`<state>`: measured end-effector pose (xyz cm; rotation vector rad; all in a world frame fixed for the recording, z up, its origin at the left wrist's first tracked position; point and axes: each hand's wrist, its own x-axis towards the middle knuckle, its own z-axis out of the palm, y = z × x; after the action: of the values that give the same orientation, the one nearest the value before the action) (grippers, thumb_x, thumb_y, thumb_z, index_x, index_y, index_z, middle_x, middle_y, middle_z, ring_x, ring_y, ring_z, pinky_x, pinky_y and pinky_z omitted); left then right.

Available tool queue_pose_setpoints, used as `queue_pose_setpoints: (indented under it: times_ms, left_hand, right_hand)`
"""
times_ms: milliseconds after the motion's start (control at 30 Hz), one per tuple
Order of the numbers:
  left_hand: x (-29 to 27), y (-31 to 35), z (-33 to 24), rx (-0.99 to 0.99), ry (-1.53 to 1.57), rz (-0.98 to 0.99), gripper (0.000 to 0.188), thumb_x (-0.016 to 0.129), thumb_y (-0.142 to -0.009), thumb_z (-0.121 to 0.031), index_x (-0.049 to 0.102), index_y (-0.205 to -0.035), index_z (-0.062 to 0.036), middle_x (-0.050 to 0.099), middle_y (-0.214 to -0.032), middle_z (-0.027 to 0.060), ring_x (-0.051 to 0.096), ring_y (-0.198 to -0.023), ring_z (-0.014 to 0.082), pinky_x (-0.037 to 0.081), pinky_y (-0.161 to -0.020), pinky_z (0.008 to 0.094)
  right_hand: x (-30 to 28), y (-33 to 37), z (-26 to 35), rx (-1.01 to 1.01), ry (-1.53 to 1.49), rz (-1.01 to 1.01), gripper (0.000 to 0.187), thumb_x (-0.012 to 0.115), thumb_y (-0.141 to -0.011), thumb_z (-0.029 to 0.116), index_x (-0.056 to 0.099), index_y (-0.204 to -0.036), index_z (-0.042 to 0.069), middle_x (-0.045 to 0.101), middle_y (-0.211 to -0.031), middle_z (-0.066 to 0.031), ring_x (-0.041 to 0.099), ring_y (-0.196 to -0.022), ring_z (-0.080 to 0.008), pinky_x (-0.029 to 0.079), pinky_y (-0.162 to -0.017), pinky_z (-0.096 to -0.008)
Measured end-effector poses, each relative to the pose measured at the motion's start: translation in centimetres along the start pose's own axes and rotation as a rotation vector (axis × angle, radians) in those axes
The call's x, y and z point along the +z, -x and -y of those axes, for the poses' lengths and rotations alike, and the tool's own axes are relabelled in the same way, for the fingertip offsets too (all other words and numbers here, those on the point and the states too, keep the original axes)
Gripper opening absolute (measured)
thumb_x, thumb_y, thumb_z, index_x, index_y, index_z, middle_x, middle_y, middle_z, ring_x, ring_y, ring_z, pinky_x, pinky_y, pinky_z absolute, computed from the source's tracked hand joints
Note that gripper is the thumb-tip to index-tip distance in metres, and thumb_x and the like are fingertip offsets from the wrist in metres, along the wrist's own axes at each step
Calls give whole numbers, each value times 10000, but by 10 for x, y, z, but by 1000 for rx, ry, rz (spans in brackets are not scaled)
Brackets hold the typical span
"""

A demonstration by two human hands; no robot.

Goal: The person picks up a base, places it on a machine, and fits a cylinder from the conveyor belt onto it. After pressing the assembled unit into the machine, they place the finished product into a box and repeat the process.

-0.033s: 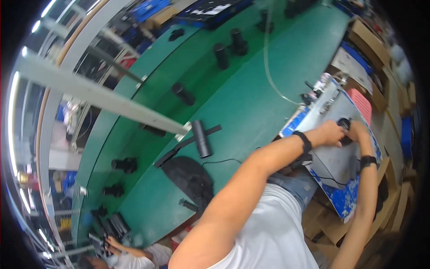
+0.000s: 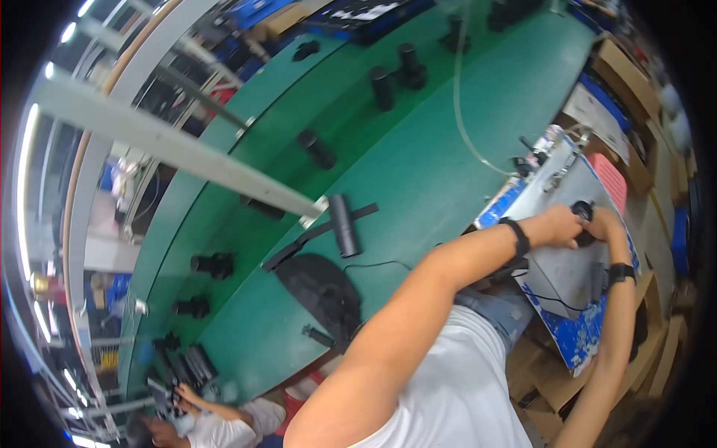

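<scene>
Both my hands meet over a grey metal plate (image 2: 556, 269) on the blue-edged stand at the right. Between them is a small black rounded part (image 2: 583, 213); its exact kind I cannot make out. My left hand (image 2: 559, 225) closes on it from the left, with a black band on the wrist. From the other side my right hand (image 2: 602, 224) grips the same part, its fingers partly hidden. Just beyond my left hand, a metal clamp fixture (image 2: 556, 178) is mounted along the plate's far edge.
Left of me, the green bench (image 2: 418, 179) carries a black cylinder (image 2: 343, 226), a strap and a black bag-like piece (image 2: 317, 291). Several black cylindrical parts stand in the green channel beyond. A grey post (image 2: 187, 153) crosses the left. A co-worker (image 2: 224, 425) sits lower left; cardboard boxes (image 2: 627, 75) line the right.
The whole view has shifted slightly, so the scene sits a little farther right. Both hands stay together on the black part.
</scene>
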<state>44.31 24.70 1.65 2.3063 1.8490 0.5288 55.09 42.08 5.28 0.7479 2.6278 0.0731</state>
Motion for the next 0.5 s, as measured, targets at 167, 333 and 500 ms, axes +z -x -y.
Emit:
queue_pose_setpoints:
  times_ms: [167, 333, 500]
  left_hand:
    - [-3, -2, 15, 55, 27, 68, 438, 574, -842, -503, 682, -1011, -114, 674, -1069, 75, 661, -938, 292, 536, -766, 404]
    - [19, 17, 28, 9, 12, -107, 416, 591, -818, -516, 702, -910, -125, 691, -945, 59, 674, -853, 280, 532, -688, 419]
    - [23, 39, 34, -65, 15, -128, 383, 617, -807, -474, 687, -912, -112, 675, -935, 79, 665, -829, 292, 525, -664, 423]
  right_hand:
    - [-21, 2, 29, 66, 15, 27, 427, 678, -736, 325, 639, -1015, 4, 639, -1020, -260, 615, -981, -387, 498, -817, -444]
    - [-12, -6, 40, 96, 14, -128, 468, 742, -712, 317, 612, -1012, -18, 644, -996, -252, 610, -973, -406, 491, -815, -463]
    - [-46, 2, 90, 39, -184, 82, 426, 731, -722, 294, 594, -947, -40, 636, -938, -264, 628, -918, -382, 487, -782, -459]
